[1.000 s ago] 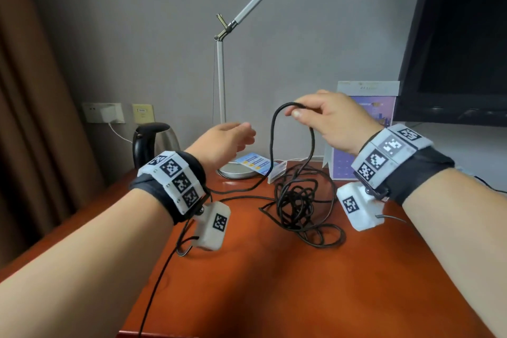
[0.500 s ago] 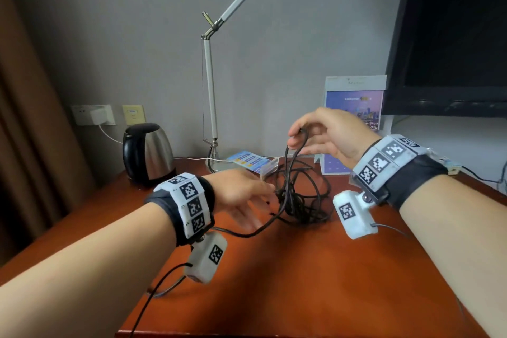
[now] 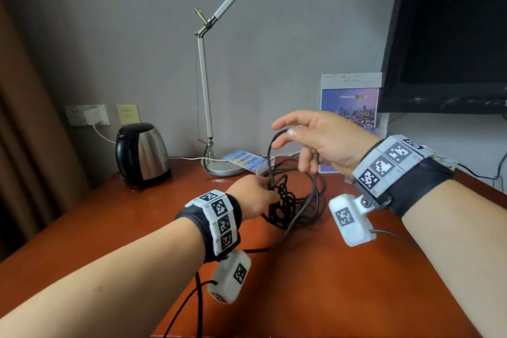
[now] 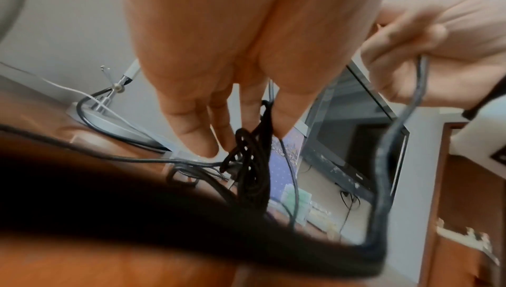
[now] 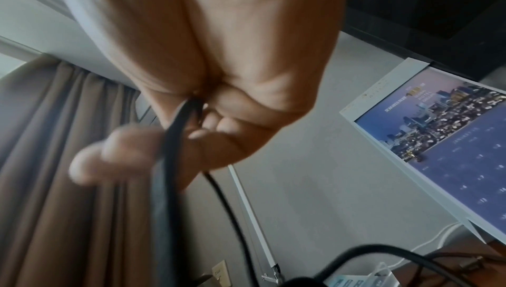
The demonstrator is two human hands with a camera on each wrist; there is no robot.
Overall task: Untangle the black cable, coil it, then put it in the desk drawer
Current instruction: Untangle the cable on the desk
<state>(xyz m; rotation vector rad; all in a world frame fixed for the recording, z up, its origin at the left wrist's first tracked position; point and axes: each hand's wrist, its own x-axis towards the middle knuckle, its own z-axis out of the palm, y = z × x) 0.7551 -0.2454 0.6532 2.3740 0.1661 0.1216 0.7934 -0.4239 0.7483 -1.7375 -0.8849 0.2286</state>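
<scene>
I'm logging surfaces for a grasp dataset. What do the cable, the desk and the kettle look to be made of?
Black cable: matte, with a faintly braided texture at the knot, probably a fabric or rubber sheath. Desk: reddish-brown wood or veneer, glossy, reflecting soft light. Kettle: brushed steel body showing streaky reflections; its lid and handle look like shiny black plastic.

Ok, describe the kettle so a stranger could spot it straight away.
Start at the red-brown desk and look to its back left corner, below the wall socket. The kettle stands there, left of the lamp base. It alone is a rounded, shiny steel body with a black lid and handle.
</scene>
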